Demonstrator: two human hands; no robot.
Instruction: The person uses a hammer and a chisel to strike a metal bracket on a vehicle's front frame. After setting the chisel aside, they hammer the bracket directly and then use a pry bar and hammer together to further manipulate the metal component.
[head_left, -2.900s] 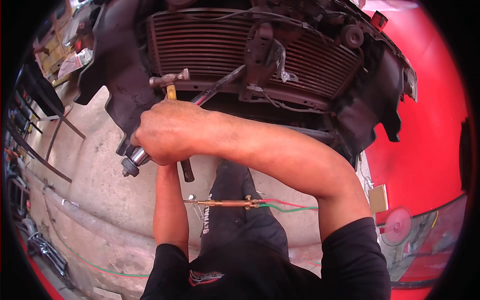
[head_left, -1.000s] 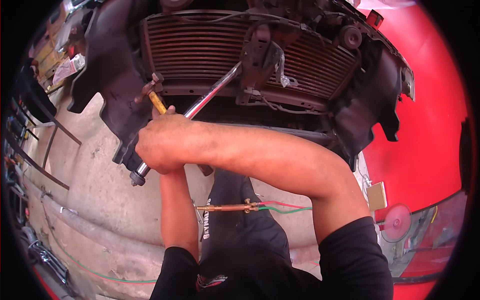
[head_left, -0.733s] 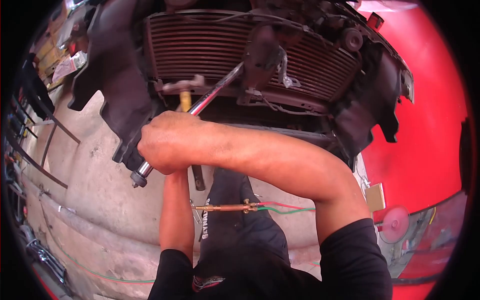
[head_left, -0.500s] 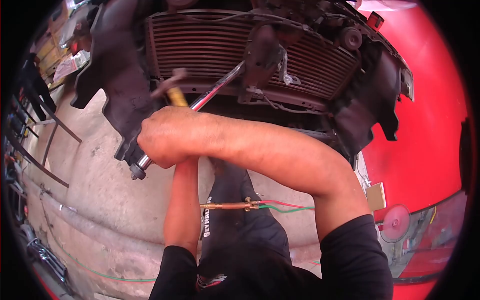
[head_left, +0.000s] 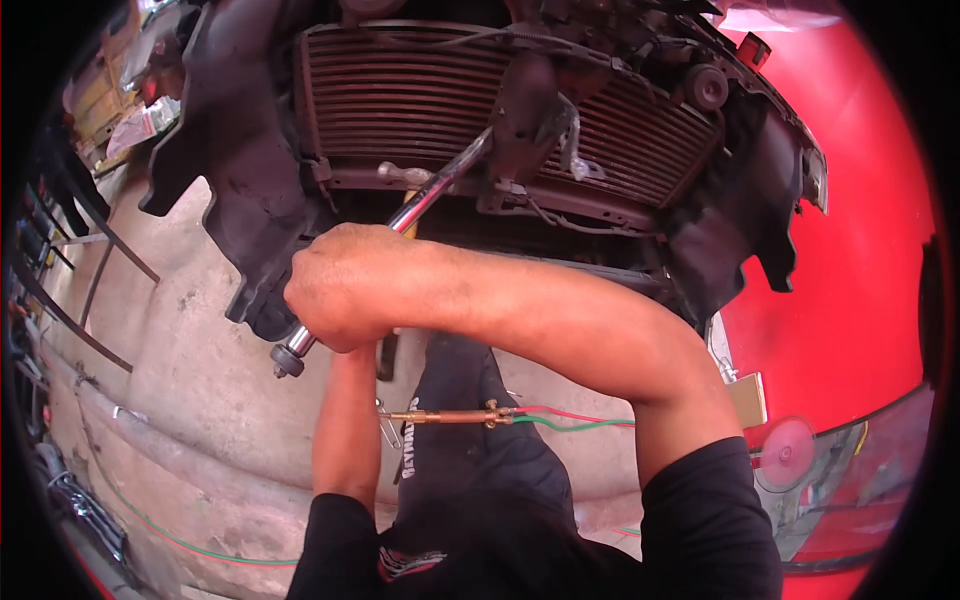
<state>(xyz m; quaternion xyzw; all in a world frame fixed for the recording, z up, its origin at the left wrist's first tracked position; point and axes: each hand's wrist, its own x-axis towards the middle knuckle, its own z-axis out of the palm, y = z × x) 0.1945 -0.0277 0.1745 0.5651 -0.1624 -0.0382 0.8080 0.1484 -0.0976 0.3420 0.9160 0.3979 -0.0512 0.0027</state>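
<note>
Chrome bar [head_left: 442,183]: slants down and left from a dark bracket [head_left: 524,110], passes through the right hand [head_left: 340,285], and ends in a black collar [head_left: 288,360] below the fist.
Right hand: clamped around the bar, back of the hand upward.
Right forearm [head_left: 530,295]: stretched level across the body, elbow bent well out to the side.
Left forearm [head_left: 345,440]: rises steeply beneath the right wrist; the left hand is hidden there, so I cannot tell its grip.
Hammer [head_left: 402,174]: head and some yellow handle show behind the bar, the dark handle end below the right wrist.
Torch [head_left: 455,416]: copper-coloured, lying across the view of the dark trousers [head_left: 470,450], with red and green hoses [head_left: 565,423] running right.
Vehicle front: dark, slatted radiator [head_left: 400,100] facing the person.
Floor [head_left: 230,290]: pale, stained concrete.
Room: large red panel [head_left: 840,230] at the picture's right; dark metal legs [head_left: 93,310] at its left.
</note>
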